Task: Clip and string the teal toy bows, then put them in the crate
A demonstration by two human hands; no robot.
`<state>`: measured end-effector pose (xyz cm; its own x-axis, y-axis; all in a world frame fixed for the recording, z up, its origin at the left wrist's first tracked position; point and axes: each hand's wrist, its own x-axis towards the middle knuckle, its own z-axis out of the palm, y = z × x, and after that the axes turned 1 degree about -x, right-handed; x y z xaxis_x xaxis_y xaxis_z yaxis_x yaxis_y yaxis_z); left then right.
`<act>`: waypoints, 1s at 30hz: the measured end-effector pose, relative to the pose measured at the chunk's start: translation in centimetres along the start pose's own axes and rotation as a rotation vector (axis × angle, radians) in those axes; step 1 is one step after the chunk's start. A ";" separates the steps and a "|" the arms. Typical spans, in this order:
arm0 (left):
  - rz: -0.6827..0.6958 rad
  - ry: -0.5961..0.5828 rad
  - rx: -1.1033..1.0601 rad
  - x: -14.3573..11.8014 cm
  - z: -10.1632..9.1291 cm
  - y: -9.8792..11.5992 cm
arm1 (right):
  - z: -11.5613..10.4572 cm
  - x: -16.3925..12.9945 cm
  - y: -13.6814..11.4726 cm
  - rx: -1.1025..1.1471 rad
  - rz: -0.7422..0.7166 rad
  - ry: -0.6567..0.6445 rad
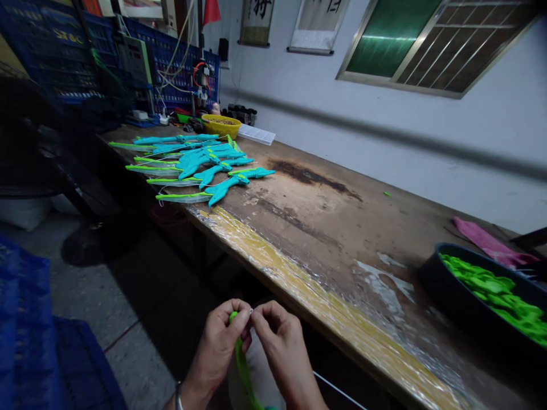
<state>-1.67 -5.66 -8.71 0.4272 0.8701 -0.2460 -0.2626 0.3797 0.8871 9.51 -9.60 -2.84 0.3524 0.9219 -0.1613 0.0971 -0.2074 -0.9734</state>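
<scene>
Close to my body, my left hand [219, 343] is closed round the upper end of a bright green toy bow limb [243, 370]. Its thumb and forefinger meet the fingertips of my right hand [285, 341]. Between them shows a tiny bit of white string, and my right hand pinches it. More white string [337, 389] runs out below my right wrist toward the lower right. A little turquoise appears at the bottom edge, where the bow's lower part is cut off. On the table's far left lie several turquoise and green toy bows [213, 171] with thin strings.
The wooden table [299, 210] has a taped front edge [290, 273]. A dark tub [440, 285] of green plastic parts [499, 290] stands at right, beside a pink cloth [491, 242]. A yellow bowl [222, 126] and a white tray [256, 134] stand farther back. Blue crates [25, 330] fill the lower left.
</scene>
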 end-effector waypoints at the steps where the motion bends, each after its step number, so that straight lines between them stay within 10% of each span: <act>1: 0.011 0.009 0.033 0.0 0.0 0.0 | 0.0 0.1 0.0 0.013 0.010 0.006; 13: 0.272 0.207 0.521 -0.3 0.7 0.8 | 1.0 0.5 2.1 -0.158 -0.143 0.180; 30: 0.178 0.154 0.375 -0.4 0.6 0.1 | -0.4 0.5 0.4 0.046 0.048 0.007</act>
<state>-1.36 -6.20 -8.27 0.2624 0.9591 -0.1063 0.0238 0.1036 0.9943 10.13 -9.37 -3.26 0.3623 0.9087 -0.2072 0.0370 -0.2362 -0.9710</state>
